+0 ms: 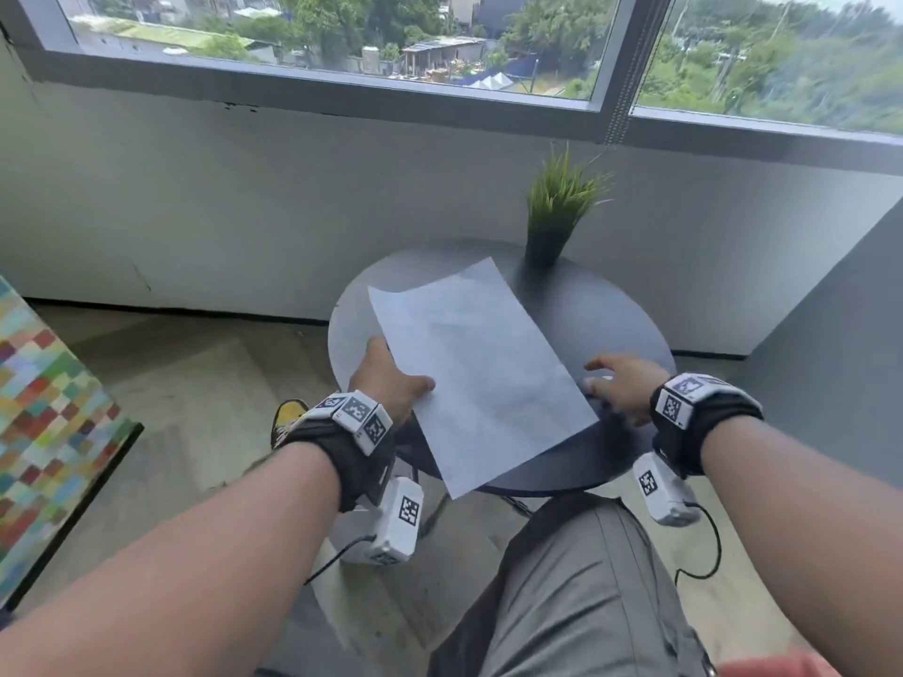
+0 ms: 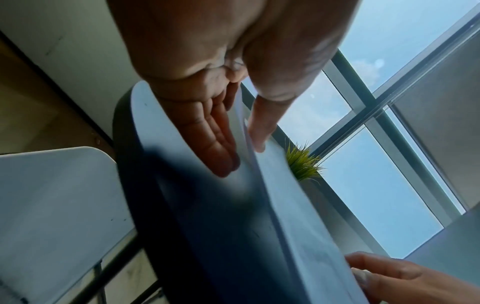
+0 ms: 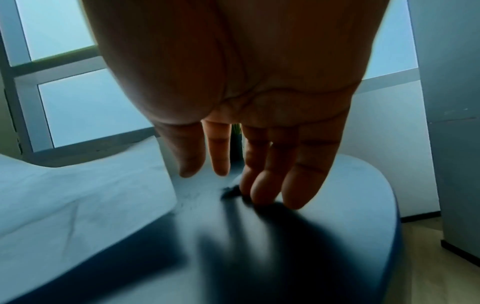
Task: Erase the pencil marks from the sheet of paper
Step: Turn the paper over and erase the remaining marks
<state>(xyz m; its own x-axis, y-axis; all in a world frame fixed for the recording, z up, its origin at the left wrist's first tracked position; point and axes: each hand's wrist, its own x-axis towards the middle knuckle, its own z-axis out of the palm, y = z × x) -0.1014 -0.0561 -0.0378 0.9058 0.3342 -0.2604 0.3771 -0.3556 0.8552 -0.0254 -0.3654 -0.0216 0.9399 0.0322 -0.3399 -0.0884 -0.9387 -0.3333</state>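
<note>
The white sheet of paper point(image 1: 479, 373) is lifted at an angle over the round dark table point(image 1: 611, 310), with its near corner past the table's edge. My left hand point(image 1: 391, 378) pinches its left edge: the thumb point(image 2: 259, 123) lies on top and the straight fingers point(image 2: 218, 144) lie beneath. Any pencil marks on it are too faint to make out. My right hand point(image 1: 620, 383) is flat and open just right of the sheet, with its fingertips point(image 3: 262, 193) on the tabletop beside a small patch of dark crumbs point(image 3: 230, 192). I see no eraser.
A small green potted plant point(image 1: 557, 207) stands at the table's far edge, against the wall under the window. A light folding chair seat point(image 2: 52, 205) is to the left of the table. A multicoloured panel point(image 1: 44, 408) lies at the far left. My knees are below the table's near edge.
</note>
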